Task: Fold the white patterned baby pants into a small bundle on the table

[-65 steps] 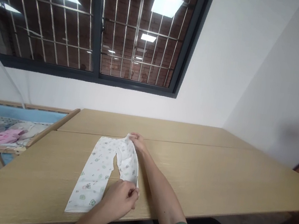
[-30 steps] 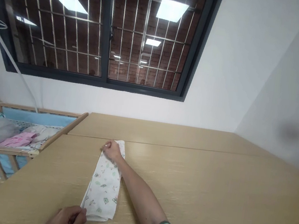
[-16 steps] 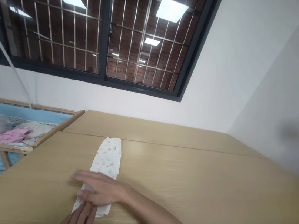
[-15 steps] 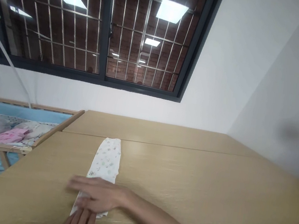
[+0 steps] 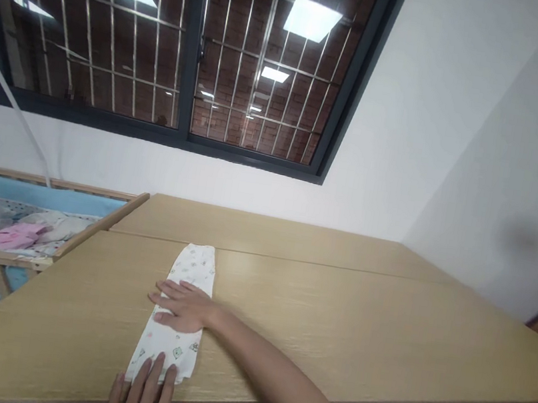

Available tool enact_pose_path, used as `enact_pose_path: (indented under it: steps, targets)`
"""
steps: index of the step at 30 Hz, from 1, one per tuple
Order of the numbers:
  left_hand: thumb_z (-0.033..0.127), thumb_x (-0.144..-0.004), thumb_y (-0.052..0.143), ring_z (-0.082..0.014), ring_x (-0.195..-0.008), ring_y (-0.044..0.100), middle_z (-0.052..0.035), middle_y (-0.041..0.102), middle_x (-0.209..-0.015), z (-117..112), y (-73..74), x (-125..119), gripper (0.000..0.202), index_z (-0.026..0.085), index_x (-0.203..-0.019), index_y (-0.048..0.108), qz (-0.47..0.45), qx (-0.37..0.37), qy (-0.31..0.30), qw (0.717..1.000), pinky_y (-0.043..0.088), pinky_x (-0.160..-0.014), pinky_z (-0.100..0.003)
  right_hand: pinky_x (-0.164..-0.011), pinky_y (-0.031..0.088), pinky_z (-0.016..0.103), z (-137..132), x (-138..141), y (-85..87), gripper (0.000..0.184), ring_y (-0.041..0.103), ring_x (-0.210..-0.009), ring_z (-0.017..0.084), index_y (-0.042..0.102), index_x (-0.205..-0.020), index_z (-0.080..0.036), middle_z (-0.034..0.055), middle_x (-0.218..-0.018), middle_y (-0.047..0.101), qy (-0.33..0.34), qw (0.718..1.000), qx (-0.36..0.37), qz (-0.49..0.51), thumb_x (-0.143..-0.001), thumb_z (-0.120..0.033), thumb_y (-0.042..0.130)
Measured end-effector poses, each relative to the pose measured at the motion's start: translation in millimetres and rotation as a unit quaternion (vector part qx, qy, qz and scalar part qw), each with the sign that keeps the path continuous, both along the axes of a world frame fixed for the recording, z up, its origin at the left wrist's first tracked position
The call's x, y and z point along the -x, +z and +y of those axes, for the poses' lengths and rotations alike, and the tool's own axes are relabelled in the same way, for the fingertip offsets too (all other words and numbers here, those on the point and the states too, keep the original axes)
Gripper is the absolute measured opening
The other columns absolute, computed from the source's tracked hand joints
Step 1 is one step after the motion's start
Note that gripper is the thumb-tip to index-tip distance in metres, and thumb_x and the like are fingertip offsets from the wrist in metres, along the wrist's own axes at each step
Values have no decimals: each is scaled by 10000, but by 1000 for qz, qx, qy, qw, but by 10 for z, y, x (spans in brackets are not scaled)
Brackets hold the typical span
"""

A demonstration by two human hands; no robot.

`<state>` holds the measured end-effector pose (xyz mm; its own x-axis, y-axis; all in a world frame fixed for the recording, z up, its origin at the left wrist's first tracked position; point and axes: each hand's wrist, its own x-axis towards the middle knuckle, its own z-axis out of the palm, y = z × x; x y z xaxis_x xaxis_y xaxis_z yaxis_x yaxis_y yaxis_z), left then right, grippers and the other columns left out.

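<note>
While the folded baby trousers (image 5: 176,312) are lying in a narrow strip on the wooden surface (image 5: 332,319), running from its near edge away toward the window (image 5: 185,47), the right hand (image 5: 183,305) is resting flat across the middle of the strip, palm down, fingers spread and pointing left, with the forearm reaching in from the lower right. The left hand (image 5: 147,392) is lying palm down at the near end of the cloth, fingers straight and slightly apart, fingertips touching the hem; neither hand is pinching anything.

Half a second ago the right hand was pressing nearer the bottom of the strip, just above the left one; now it is sitting farther up, and more of the printed fabric is showing between the two hands. A second ago it was at the far end. Since 2.2 seconds ago the trousers have gone from spread open to folded lengthwise.

At the left, a wooden crib (image 5: 14,244) holding pink and pale clothing is being cut off by the frame edge. The left wrist is running out of the bottom of the frame, and the small print on the fabric is too fine to make out.
</note>
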<state>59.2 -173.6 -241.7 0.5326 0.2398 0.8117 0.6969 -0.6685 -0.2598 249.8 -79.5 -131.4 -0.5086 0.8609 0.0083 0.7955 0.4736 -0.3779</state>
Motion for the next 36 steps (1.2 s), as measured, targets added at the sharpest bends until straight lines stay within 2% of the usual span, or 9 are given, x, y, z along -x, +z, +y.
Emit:
enact_pose_path:
  steps: [8,15,20,23,29,33,36]
  targets:
    - [332,-823,626,-359,-1078,644,-186,705,-1192,6,27,11,364,191,-1151,696,7,-7,-5,1000,307,-1099,-623,-1244,112,477,743,-467,-74,656,132,-1545,244,313,-1572,-300,43,-1656,194,-129,991,-11,-17,-1004,-628,323]
    - [296,-826,614,-327,-1080,653,-137,724,-1168,75,-24,37,353,234,-1166,688,12,-29,-13,999,321,-1120,-583,-1246,89,435,1007,-641,-106,729,100,-1550,229,230,-1600,-177,78,-1660,157,-209,977,-32,-30,-1008,-599,278]
    - [242,-840,597,-357,-1154,627,-157,708,-1198,14,-129,-35,369,219,-1203,663,-49,54,-18,997,319,-1130,-620,-1243,88,411,1042,-650,-123,760,91,-1551,222,188,-1607,-148,91,-1660,162,-251,967,-32,-28,-1002,-598,280]
    - [237,-840,597,-370,-1147,629,-171,708,-1192,-5,-137,-62,356,205,-1187,673,-55,56,-24,997,309,-1134,-641,-1242,83,403,1031,-671,-124,765,94,-1551,219,191,-1606,-140,93,-1661,160,-246,968,-33,-30,-1001,-601,274]
    - [272,-814,650,-358,-1062,665,-177,716,-1149,0,-3,-173,360,177,-1158,692,15,-32,-73,997,240,-1179,-634,-1241,85,389,895,-879,-68,760,114,-1548,229,206,-1604,-144,90,-1660,164,-228,973,-31,-36,-1001,-595,307]
    - [314,-823,653,-329,-1065,660,-150,715,-1162,-94,86,-336,380,192,-1183,664,22,-28,-85,996,307,-1161,-577,-1243,102,382,725,-1044,-13,720,146,-1543,229,224,-1603,-170,76,-1659,181,-214,976,-30,-36,-1008,-566,315]
    - [365,-841,650,-307,-1036,666,-137,715,-1165,-140,172,-373,387,195,-1189,662,16,3,-107,994,405,-1087,-507,-1243,136,387,522,-1078,3,652,191,-1532,236,275,-1588,-170,81,-1649,236,-218,973,-74,-3,-1016,-473,343]
